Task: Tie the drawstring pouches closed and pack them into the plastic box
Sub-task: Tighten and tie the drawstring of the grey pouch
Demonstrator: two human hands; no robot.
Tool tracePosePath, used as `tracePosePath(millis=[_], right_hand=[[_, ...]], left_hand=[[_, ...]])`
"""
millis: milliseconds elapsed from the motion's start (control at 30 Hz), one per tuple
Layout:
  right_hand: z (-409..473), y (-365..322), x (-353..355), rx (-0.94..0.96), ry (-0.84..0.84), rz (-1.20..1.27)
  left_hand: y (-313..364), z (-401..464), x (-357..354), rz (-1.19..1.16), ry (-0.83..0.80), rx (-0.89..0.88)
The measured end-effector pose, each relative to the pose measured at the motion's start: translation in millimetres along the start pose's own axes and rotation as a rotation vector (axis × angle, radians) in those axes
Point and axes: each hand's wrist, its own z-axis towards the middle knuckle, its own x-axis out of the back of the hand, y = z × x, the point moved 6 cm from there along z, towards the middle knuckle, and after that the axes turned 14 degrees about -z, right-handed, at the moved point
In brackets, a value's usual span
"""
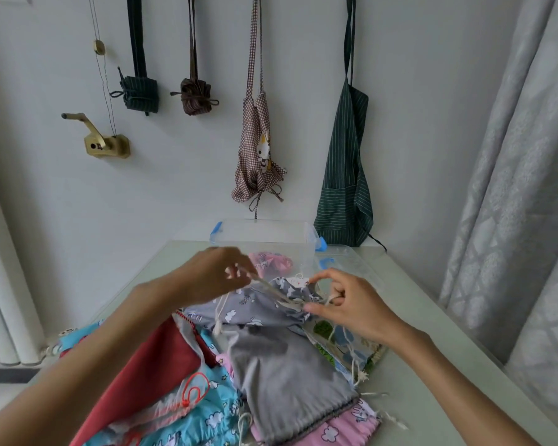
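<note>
The pale green table (432, 365) carries everything within reach, which suits a job done pouch by pouch. At its far edge stands the clear plastic box with blue latches (264, 235), open at the top, with one pink pouch (273, 260) already inside; its clear lid (351, 262) lies just beside it. Nearer lies a loose heap of untied cloth pouches, among them a red one (155, 358), a plain grey one (284, 378) and a blue cloud-print one (213, 413). On top of the heap, closest to the box, is the grey rabbit-print drawstring pouch (255, 304) being tied. The left hand (210, 275) pinches one end of its beige drawstring (271, 289) and draws it taut, while the right hand (345, 300) has its grip closed on the cord at the gathered mouth, apparently anchoring the knot.
</note>
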Motion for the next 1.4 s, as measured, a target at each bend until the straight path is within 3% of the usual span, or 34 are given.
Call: tracePosePath(millis=[200,300,367,433,500,600,667,900,1033,1100,1267,1400], right_hand=[[29.2,-46.8,-6.4,0.031,-0.017,0.027],[43.4,-38.1,-1.7,-0.097,0.032,0.148],[47.6,-21.8,-3.0,-0.213,0.038,0.285],[47.4,-6.7,-6.3,-0.290,0.039,0.365],[46.2,3.6,-7.3,-0.322,0.054,0.376],[43.3,6.0,-5.2,-0.318,0.066,0.438],[43.4,6.9,-5.3,-0.298,0.065,0.447],[41.2,33.9,-8.7,-0.264,0.102,0.445],[38.3,48.3,-25.9,-0.255,-0.111,0.234],[38.4,53.5,-31.6,-0.255,-0.076,0.193],[39.4,46.4,-36.5,-0.214,0.086,0.130],[40.6,32.4,-43.4,-0.171,0.038,0.075]], left_hand=[[53.3,57.7,3.7,0.114,-0.087,-0.126],[50.7,77.0,2.0,0.129,-0.086,-0.094],[37.2,81.6,3.7,0.126,-0.003,0.001],[21.6,77.9,-0.2,0.070,0.059,0.124],[11.1,73.5,-20.0,-0.043,-0.013,0.215],[10.6,68.9,-59.2,-0.275,-0.161,0.226],[7.9,71.0,-81.6,-0.295,-0.179,0.189],[-34.4,59.8,-97.6,-0.395,0.274,0.194],[-55.8,51.1,-97.6,-0.658,0.207,0.322],[-62.7,49.9,-98.4,-0.684,0.200,0.379],[-49.7,42.5,-78.9,-0.272,0.343,0.366],[-42.6,42.7,-73.0,-0.250,0.397,0.272]])
